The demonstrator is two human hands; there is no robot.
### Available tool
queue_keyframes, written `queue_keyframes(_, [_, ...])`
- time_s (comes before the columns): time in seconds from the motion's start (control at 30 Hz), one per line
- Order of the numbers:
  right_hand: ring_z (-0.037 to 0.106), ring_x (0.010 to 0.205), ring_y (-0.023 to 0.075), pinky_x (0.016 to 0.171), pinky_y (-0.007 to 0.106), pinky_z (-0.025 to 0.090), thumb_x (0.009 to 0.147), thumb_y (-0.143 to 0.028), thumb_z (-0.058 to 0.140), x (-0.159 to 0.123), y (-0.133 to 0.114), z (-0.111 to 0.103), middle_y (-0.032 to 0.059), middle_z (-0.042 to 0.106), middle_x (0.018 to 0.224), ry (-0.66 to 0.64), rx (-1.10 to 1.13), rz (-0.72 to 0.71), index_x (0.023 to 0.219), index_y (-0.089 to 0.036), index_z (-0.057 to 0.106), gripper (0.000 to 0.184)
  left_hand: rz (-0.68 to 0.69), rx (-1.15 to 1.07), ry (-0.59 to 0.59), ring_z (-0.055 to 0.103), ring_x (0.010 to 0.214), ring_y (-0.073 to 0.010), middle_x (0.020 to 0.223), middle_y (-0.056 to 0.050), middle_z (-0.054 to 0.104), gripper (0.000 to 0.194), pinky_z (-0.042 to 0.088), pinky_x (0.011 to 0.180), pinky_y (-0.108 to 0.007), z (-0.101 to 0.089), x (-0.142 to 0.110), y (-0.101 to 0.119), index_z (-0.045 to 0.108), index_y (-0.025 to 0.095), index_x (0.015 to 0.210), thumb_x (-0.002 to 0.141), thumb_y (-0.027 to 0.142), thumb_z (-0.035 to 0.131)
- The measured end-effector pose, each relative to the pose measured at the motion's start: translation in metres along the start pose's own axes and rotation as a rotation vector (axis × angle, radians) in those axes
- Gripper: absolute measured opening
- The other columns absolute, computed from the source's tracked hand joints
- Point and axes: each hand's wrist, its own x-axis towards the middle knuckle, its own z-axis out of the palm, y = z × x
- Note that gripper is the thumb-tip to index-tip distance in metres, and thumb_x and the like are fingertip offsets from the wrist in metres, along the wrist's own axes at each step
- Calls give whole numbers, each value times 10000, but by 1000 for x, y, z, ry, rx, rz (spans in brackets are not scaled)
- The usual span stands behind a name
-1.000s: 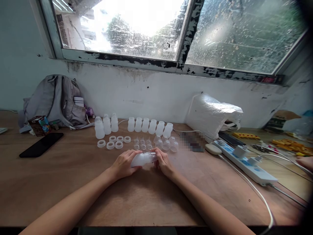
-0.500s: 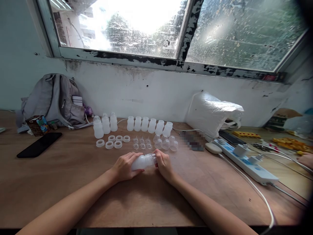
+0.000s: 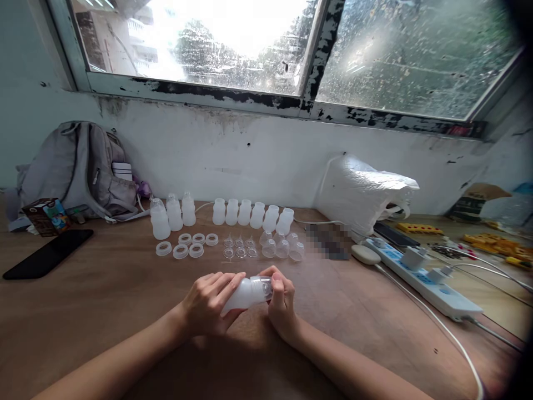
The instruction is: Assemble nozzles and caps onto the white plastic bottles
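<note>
A frosted baby bottle [image 3: 241, 294] lies sideways between my hands, above the near middle of the table. My left hand [image 3: 210, 300] wraps round its body. At the right end, the fingers of my right hand [image 3: 281, 300] close on the clear cap [image 3: 263, 288] over the bottle's neck. Beyond my hands lie several white collar rings [image 3: 196, 250], several clear nipples [image 3: 240, 253] and several clear domed caps [image 3: 282, 248]. Several open bottle bodies [image 3: 245, 212] stand upright in a row behind them. To their left are three capped bottles [image 3: 160, 220].
A grey backpack [image 3: 75, 166], a small carton [image 3: 48, 216] and a black phone [image 3: 50, 254] are on the left. At right lie a white plastic bag [image 3: 362, 194], a white power strip [image 3: 425, 278] with cables, and yellow parts [image 3: 491, 244]. A wall with a window rises behind.
My hands and the bottle have come slightly nearer to me. My right hand's fingers have shifted round the clear cap. A hand at the far right edge is out of view now.
</note>
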Motion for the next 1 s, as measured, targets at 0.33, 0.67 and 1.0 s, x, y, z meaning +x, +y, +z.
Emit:
queue_keyframes(0.33, [386,425,102,423,229,295,838,-363,226,0,-1,0,-14,444,490,-27,-59,-87,625,-188,471,368,37,19,23,575,816,-219,964,-127,578,549,478,696,-339,6,-6,-8,303,131,1247,770,363,445])
queue_keyframes(0.67, [342,396,70,360,191,304,791,-458,375,24,3,-2,-42,389,513,-223,260,296,708,-176,493,317,-181,-31,-63,526,935,-225,1049,-115,523,536,445,797,-352,12,2,-15,322,170,1227,770,415,457])
queue_keyframes(1.0, [531,628,138,511,273,463,733,-301,474,32,-17,-13,30,539,761,-508,759,480,1018,-200,516,305,-394,-452,-219,418,1086,-219,1171,-124,429,491,374,903,-371,12,0,-28,248,170,1240,800,298,422])
